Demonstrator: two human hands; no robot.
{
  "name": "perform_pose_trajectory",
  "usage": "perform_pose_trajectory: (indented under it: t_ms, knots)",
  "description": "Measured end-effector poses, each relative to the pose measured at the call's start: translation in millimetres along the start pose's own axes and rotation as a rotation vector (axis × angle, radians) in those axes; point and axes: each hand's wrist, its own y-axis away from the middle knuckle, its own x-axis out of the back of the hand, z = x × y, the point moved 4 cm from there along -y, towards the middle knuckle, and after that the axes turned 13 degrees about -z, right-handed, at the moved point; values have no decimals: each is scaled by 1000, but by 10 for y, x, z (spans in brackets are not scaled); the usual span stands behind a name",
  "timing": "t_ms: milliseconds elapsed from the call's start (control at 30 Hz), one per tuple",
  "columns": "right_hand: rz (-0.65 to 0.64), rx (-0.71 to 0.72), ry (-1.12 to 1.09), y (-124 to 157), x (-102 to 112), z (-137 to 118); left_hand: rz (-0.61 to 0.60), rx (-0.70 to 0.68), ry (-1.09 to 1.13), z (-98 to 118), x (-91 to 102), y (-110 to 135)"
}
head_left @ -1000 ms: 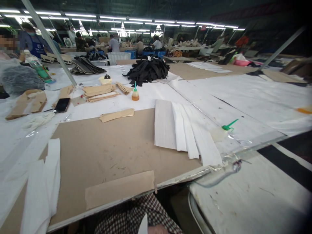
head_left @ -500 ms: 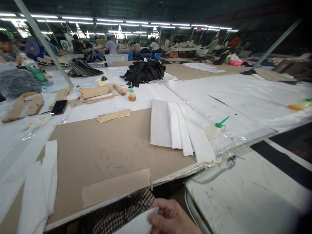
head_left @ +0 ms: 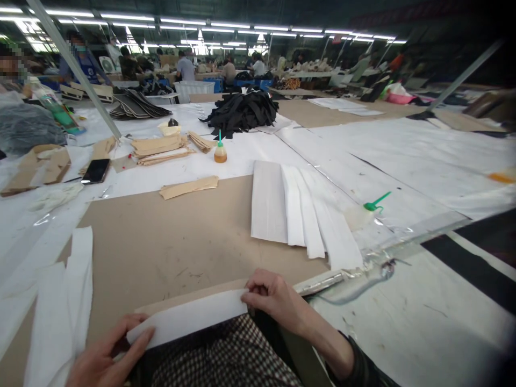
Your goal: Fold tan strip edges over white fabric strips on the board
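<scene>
My left hand (head_left: 105,353), at 7 o'clock, now joins my right hand (head_left: 273,298) at 6 o'clock: each pinches 1 end of the white strip (head_left: 193,319), so it stretches, supported, between them, partly covering a tan strip (head_left: 197,296).

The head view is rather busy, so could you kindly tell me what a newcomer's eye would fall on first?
Probably the left hand and right hand at the near table edge, holding a white strip by its two ends. Next might come the heap of black strips, dark against the white table covering farther back, then the fan of white strips at the right end of the brown board.
</scene>
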Motion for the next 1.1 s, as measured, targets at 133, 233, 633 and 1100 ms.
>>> perform_pose_trajectory:
  t_ms: [133, 233, 633, 1100]
  knots:
    - [29, 16, 119, -35, -56, 56, -88, -23, -70, -57, -7, -147]
    - [52, 20, 180, -30, -93, 101, -104, -21, -103, -10, -49, -177]
    - [73, 10, 263, -38, -102, 66, -89, 28, 12, 32, -117, -133]
    - [86, 7, 296, -44, -116, 64, -90, -3, 27, 57, -91, -172]
